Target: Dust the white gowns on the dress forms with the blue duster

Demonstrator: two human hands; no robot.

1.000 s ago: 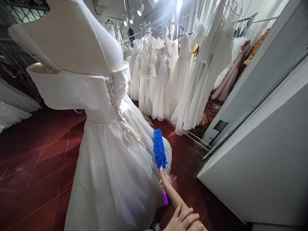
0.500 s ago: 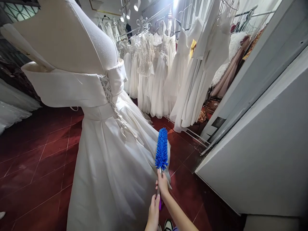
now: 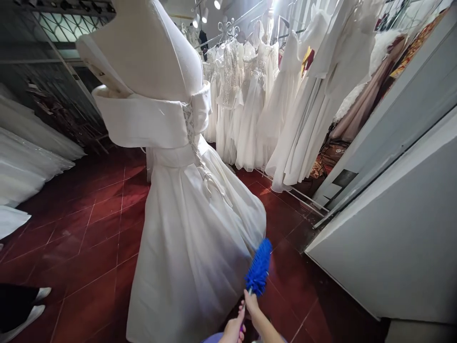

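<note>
Blue chenille duster [image 3: 259, 267] | by white gown [image 3: 185, 247] | R hand [image 3: 253, 304] clamped on handle | L hand [image 3: 233, 331] grip unclear

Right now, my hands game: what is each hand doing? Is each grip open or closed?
Left hand: right by the duster's handle; cannot tell if it is closed.
Right hand: closed, holding the blue chenille duster.

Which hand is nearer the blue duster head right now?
Right hand: just below the blue chenille duster head, at the top of its handle. Left hand: farther away, lower down beside the handle, at the bottom edge of the view.
</note>
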